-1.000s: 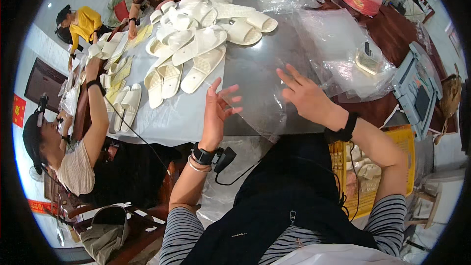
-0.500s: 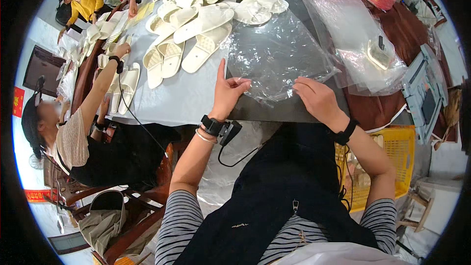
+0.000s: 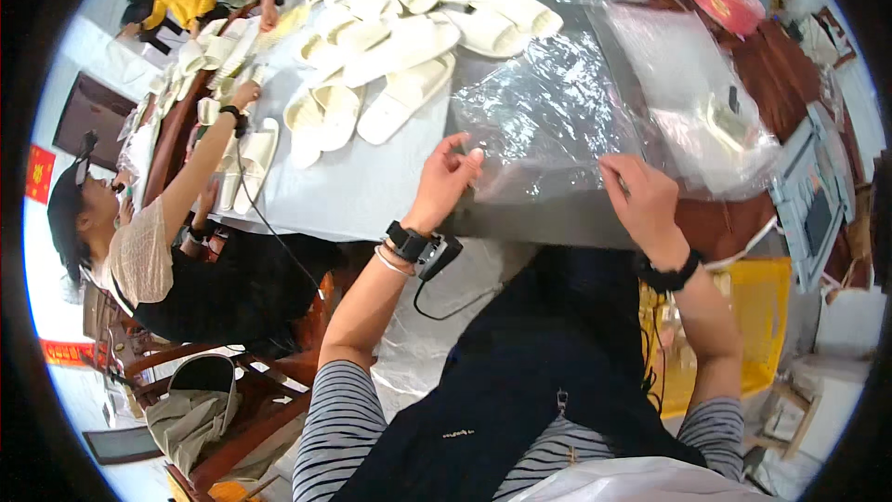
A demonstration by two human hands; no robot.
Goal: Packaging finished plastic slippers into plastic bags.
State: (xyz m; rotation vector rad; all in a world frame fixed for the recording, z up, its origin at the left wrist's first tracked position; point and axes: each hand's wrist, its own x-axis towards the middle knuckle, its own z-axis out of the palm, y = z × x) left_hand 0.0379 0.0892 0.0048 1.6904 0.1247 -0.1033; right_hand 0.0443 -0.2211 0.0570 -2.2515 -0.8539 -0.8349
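Pinching Thin Film on Either Side of Centre Frame

And the hold looks light! The left hand [image 3: 441,186], just left of centre, has thumb and fingers closed on the near edge of a clear plastic film [image 3: 557,93]; the right hand [image 3: 650,200], right of centre, appears to nip that edge too, though glare hides how much it has caught. Danger one: film this slick could slide from such a fingertip hold, and an uneven pull might crumple or split it. Danger two: its far left side lies right by the heap of pale slippers [image 3: 409,46] in the upper middle, so a sweep that way could snag a toe. To the right, the stack of clear plastic [image 3: 678,65] is near enough for layers to cling.

Position check: the film spreads over the dark tabletop [image 3: 539,220] at mid-frame, near edge strung between both hands, the rest running up the picture beyond the fingertips.
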